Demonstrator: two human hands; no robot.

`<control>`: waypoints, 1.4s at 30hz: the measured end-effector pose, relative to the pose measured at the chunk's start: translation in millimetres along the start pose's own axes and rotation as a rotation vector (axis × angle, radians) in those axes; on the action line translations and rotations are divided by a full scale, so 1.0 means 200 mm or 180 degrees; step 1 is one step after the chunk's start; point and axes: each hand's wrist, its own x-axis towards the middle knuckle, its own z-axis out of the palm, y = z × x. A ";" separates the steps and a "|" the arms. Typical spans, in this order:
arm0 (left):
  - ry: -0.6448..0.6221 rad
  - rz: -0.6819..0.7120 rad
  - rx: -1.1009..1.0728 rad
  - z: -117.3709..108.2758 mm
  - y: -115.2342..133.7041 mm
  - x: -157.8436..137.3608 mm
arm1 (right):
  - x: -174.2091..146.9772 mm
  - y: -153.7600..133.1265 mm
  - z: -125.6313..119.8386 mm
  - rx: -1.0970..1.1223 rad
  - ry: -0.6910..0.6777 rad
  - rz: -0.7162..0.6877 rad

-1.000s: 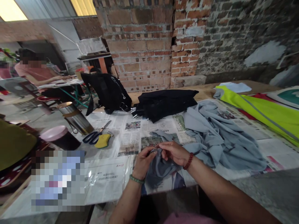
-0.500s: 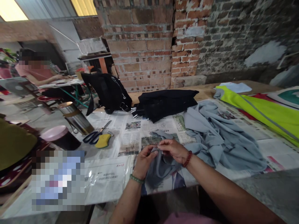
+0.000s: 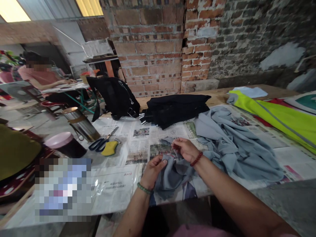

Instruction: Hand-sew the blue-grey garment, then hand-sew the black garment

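Grey-blue fabric [image 3: 234, 144] lies in loose folds on the newspaper-covered table, and one end reaches toward me. My left hand [image 3: 153, 169], with a green bead bracelet, pinches the edge of that fabric between thumb and fingers. A little above and to the right of it is my right hand [image 3: 185, 149], wearing a red bead bracelet. Its thumb and fingertips are pressed together, apart from the left hand; whatever they hold is too small to make out. Part of the fabric hangs below both hands.
Dark-handled scissors [image 3: 100, 144] and a yellow sponge-like pad [image 3: 109, 148] lie to the left, near a pink-lidded jar [image 3: 65, 144] and a metal flask [image 3: 81, 123]. Behind are a black bag [image 3: 115, 98] and dark folded cloth [image 3: 177, 108]. A yellow vest [image 3: 283, 117] lies right. Another person [image 3: 39, 74] sits far left.
My right hand has moved up and to the right, away from my left hand. The left hand stays nearly in place, still pinching the fabric.
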 end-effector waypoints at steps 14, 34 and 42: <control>0.0599 -0.0203 -0.0244 0.00 0.01 0.01 | 0.17 -0.32 -0.01 0.0097 -0.0811 0.0571; 0.0770 -0.0205 -0.0521 0.00 0.01 0.02 | 0.25 -0.46 -0.09 0.0064 -0.0287 0.0086; 0.0759 -0.0145 -0.0515 -0.01 0.01 0.02 | 0.16 -0.28 -0.05 -0.0565 -0.0625 0.0000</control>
